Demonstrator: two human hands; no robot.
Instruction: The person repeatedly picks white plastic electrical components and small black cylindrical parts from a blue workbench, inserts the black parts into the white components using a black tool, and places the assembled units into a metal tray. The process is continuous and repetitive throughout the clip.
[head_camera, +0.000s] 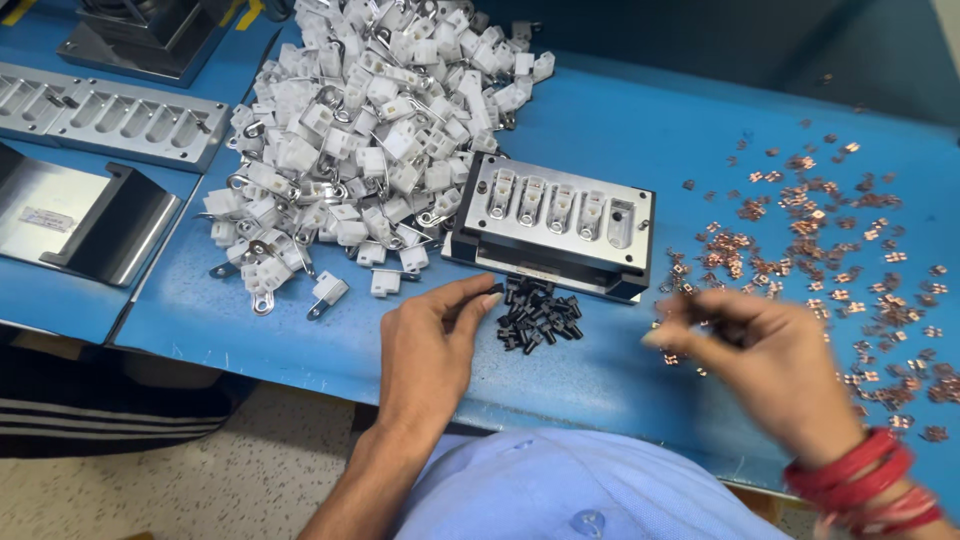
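Two hands working: left (432, 335) pinching at black clips (538, 314), right (770, 355) blurred, grip unclear; best picking one clip, w/ fingertips.

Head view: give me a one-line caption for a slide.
Left hand picks at small black clips before a metal jig; blurred right hand hovers near scattered copper pieces.

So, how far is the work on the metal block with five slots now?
Four slots of the metal block already hold white parts; the fifth looks empty. The left hand touches the small black pieces, and the blurred right hand is over the copper bits. A big white pile is left.
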